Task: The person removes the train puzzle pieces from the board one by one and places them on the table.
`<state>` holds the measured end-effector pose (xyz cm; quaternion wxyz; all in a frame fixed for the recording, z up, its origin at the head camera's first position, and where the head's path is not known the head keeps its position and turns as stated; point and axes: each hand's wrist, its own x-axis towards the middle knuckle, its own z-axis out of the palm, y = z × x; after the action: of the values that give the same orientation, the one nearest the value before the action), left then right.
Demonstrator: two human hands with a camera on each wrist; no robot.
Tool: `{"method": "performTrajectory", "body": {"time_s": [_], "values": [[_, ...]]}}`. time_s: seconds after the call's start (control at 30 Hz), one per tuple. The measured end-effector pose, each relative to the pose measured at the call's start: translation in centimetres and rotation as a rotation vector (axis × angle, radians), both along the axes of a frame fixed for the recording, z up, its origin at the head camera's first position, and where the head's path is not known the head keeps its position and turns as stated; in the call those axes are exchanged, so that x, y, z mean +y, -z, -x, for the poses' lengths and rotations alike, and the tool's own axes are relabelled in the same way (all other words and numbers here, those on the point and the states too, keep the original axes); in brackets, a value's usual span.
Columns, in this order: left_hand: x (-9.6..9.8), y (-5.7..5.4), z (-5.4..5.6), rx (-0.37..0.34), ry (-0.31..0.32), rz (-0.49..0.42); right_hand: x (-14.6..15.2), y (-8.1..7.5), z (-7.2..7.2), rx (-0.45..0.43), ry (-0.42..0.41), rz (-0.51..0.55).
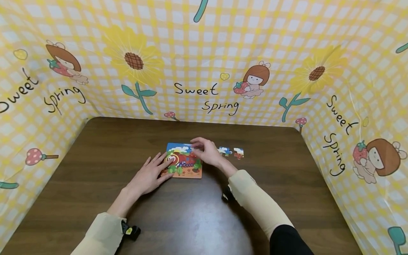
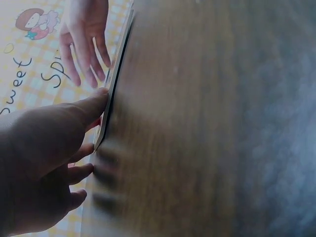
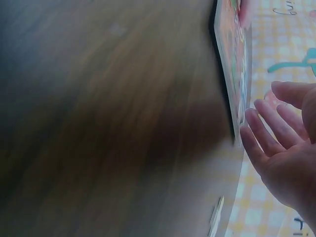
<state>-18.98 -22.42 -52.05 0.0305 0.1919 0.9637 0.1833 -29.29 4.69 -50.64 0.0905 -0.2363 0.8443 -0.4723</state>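
A jigsaw puzzle (image 1: 188, 171) with a blue sky, a red picture and an orange ground lies flat on the table. My left hand (image 1: 148, 176) rests on its left side with the fingers spread. In the left wrist view, the thumb of that left hand (image 2: 44, 138) touches the thin edge of the puzzle board (image 2: 116, 64). Over the puzzle's upper right corner hovers my right hand (image 1: 208, 153), partly covering it. The right wrist view shows this right hand (image 3: 286, 143) with loosely extended fingers and nothing seen between them.
Two loose puzzle pieces lie right of the board: a blue and white piece (image 1: 225, 151), partly hidden by the right hand, and another piece (image 1: 238, 152) beside it. The brown wooden table (image 1: 127, 134) is enclosed by a yellow checked cloth (image 1: 191, 63) at the back and sides.
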Motion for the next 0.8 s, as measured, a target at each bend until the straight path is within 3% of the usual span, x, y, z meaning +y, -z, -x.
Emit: {"method": "performTrajectory", "body": {"time_s": [0.37, 0.63, 0.8], "values": [[-0.1, -0.3, 0.0, 0.007, 0.007, 0.007, -3.5, 0.4, 0.0, -0.035, -0.062, -0.046], [-0.1, 0.0, 0.1, 0.033, 0.016, 0.019, -5.2, 1.0, -0.2, -0.101, 0.022, -0.023], [0.0, 0.0, 0.1, 0.033, 0.013, 0.02, -6.0, 0.7, -0.2, -0.104, 0.073, -0.071]]}}
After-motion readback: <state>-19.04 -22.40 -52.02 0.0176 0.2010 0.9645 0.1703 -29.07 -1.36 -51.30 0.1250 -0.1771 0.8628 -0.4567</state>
